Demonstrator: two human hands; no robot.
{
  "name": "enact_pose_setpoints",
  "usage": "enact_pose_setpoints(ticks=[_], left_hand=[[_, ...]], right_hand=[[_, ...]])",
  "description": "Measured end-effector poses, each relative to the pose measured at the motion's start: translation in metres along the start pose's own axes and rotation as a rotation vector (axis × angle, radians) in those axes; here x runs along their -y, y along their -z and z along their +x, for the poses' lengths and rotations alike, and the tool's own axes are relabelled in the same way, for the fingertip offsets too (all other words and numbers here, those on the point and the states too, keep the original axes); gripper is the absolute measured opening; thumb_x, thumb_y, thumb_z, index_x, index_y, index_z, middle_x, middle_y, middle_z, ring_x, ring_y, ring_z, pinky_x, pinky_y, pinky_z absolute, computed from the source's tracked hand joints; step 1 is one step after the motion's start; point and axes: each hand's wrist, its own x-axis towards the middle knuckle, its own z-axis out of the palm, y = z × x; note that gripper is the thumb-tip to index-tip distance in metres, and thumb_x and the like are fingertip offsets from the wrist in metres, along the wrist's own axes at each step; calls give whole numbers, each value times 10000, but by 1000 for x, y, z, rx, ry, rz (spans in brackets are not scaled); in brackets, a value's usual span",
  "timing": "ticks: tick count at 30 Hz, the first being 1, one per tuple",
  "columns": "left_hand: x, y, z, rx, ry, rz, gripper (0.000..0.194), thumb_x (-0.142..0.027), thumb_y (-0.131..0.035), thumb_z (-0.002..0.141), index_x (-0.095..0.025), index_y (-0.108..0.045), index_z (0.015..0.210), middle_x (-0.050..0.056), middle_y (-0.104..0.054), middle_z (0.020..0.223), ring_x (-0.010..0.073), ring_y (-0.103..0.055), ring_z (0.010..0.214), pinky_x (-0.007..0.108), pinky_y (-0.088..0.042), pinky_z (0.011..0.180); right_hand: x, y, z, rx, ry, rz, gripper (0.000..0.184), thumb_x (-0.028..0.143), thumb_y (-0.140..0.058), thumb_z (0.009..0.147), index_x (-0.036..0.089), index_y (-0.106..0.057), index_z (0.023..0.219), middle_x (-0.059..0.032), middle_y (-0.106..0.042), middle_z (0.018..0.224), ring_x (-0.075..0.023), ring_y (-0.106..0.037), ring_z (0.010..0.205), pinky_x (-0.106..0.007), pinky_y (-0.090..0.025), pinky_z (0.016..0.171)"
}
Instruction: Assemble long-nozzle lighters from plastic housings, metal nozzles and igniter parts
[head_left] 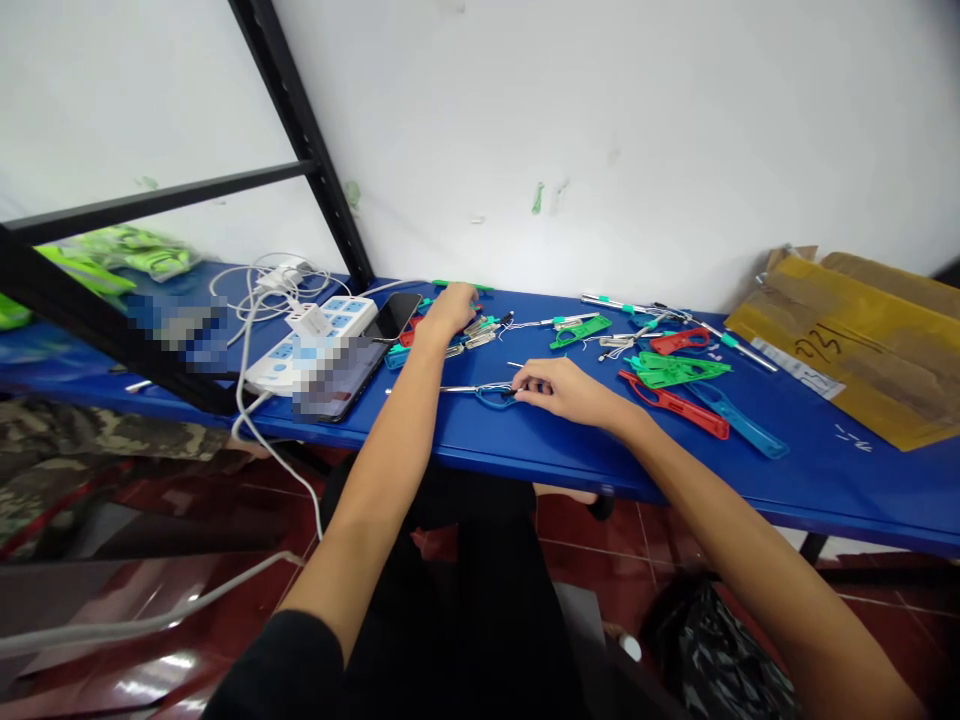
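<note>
My left hand (452,308) reaches to the back of the blue table, its fingers curled down over a pile of small metal and plastic parts (480,335). What those fingers hold, if anything, is hidden. Near the front edge, my right hand (559,390) has its fingers closed at the right end of a blue plastic handle piece (495,398). Thin wires and a silver rod (442,389) run along this piece, the rod pointing left. Another thin metal tip (514,364) sticks out beside the right fingers.
Green handle shells (675,370), a red one (686,408) and a blue one (742,420) lie right of my hands. Telescopic rods (630,305) lie behind. A cardboard box (855,340) stands far right. A power strip (281,365) and a phone (397,316) are left, by a black post (300,120).
</note>
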Motion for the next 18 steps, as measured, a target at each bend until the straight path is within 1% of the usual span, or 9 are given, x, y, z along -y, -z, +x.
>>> enact_pose_setpoints(ticks=[2, 4, 6, 7, 9, 10, 13, 15, 18], left_hand=[[-10, 14, -21, -90, -17, -63, 318, -84, -719, 897, -137, -787, 1203, 174, -811, 1236, 288, -748, 1119, 425, -579, 1039], [-20, 25, -54, -193, -71, -158, 322, -173, -674, 997, -195, -733, 1312, 125, -790, 1297, 230, -755, 1110, 362, -591, 1002], [-26, 26, -93, -342, -148, -446, 229, -259, -662, 1045, -210, -736, 1257, 95, -801, 1173, 197, -767, 949, 322, -607, 845], [-27, 23, -112, -366, -152, -530, 211, -306, -634, 1076, -217, -735, 1238, 67, -792, 1042, 174, -743, 835, 301, -588, 754], [-24, 14, -145, -334, -119, -607, 244, -366, -559, 1128, -226, -726, 1237, 3, -705, 813, 138, -621, 643, 283, -516, 644], [-21, 8, -157, -304, -97, -618, 251, -383, -542, 1139, -225, -731, 1188, -12, -666, 775, 131, -586, 626, 278, -493, 636], [-9, -1, -178, -168, -66, -578, 308, -386, -474, 1171, -218, -730, 1149, 18, -710, 926, 143, -640, 787, 285, -522, 773], [-7, -1, -183, -90, -82, -555, 334, -400, -448, 1185, -224, -732, 1173, 29, -726, 1010, 155, -666, 894, 291, -526, 859], [-12, 3, -185, -37, -138, -584, 380, -411, -420, 1198, -237, -758, 1199, 40, -729, 1054, 167, -680, 967, 300, -527, 920]], right_hand=[[1, 0, 0, -3, -5, 4, 65, 227, -709, 1006, 180, -753, 1001, -43, -726, 935, -149, -634, 748, -295, -494, 744], [2, 0, -1, -4, -14, 7, 73, 240, -704, 1009, 186, -752, 1002, -41, -732, 930, -150, -642, 749, -297, -498, 747], [2, 0, -1, -7, -26, 9, 82, 255, -700, 1012, 192, -752, 1013, -41, -740, 938, -150, -646, 754, -299, -499, 749], [2, 0, -1, -7, -29, 9, 89, 264, -698, 1014, 194, -752, 1021, -42, -743, 945, -151, -648, 758, -299, -499, 749], [1, -1, -2, -12, -28, 9, 110, 285, -689, 1020, 196, -752, 1032, -41, -743, 942, -152, -650, 759, -299, -497, 746], [1, -2, -2, -17, -22, 8, 120, 295, -682, 1024, 197, -752, 1030, -39, -739, 931, -152, -649, 753, -299, -496, 740], [1, -3, -3, -44, -13, 8, 148, 320, -665, 1037, 200, -750, 1013, -30, -724, 889, -151, -638, 722, -294, -486, 707], [2, -4, -4, -58, -15, 10, 160, 328, -657, 1048, 201, -747, 1012, -30, -723, 887, -150, -637, 713, -288, -485, 691], [7, -4, -6, -69, -31, 13, 160, 323, -649, 1060, 202, -744, 1013, -33, -725, 896, -147, -638, 707, -282, -492, 684]])
